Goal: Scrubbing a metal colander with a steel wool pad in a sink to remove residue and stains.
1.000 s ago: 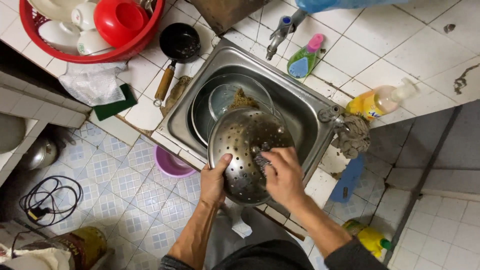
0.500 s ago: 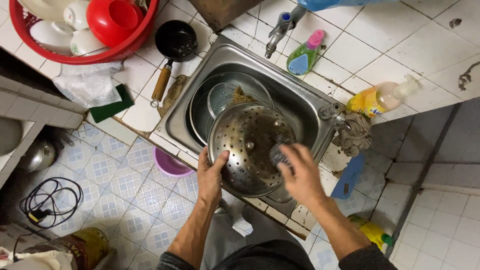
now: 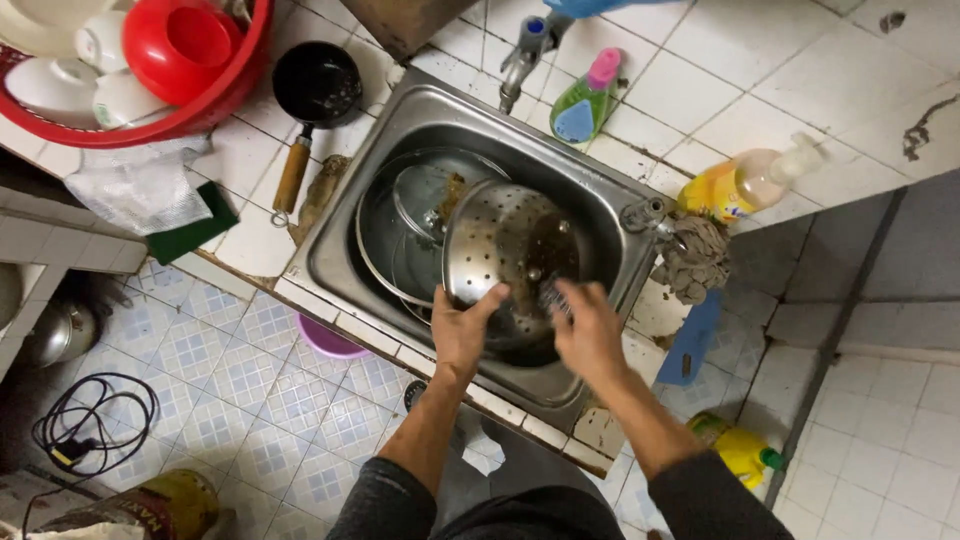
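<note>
A round perforated steel pan (image 3: 510,245) stands tilted on its edge inside the steel sink (image 3: 345,262), its hollow side facing me. My left hand (image 3: 462,328) grips the pan's near rim, thumb over the edge. My right hand (image 3: 590,332) presses a small grey scrubber (image 3: 550,296) against the pan's lower right part; the hand is blurred. Behind the pan a glass lid (image 3: 422,192) lies in a larger steel pot.
A tap (image 3: 520,55) stands at the sink's back with a green soap bottle (image 3: 585,102) beside it. A yellow bottle (image 3: 745,185) and a rag (image 3: 695,260) are right. Left are a black saucepan (image 3: 318,85) and a red basin (image 3: 205,112) of bowls. A purple bucket (image 3: 328,340) sits below.
The pan has been tipped from nearly flat to standing on edge. My right hand has slid with the scrubber along its lower rim to the right.
</note>
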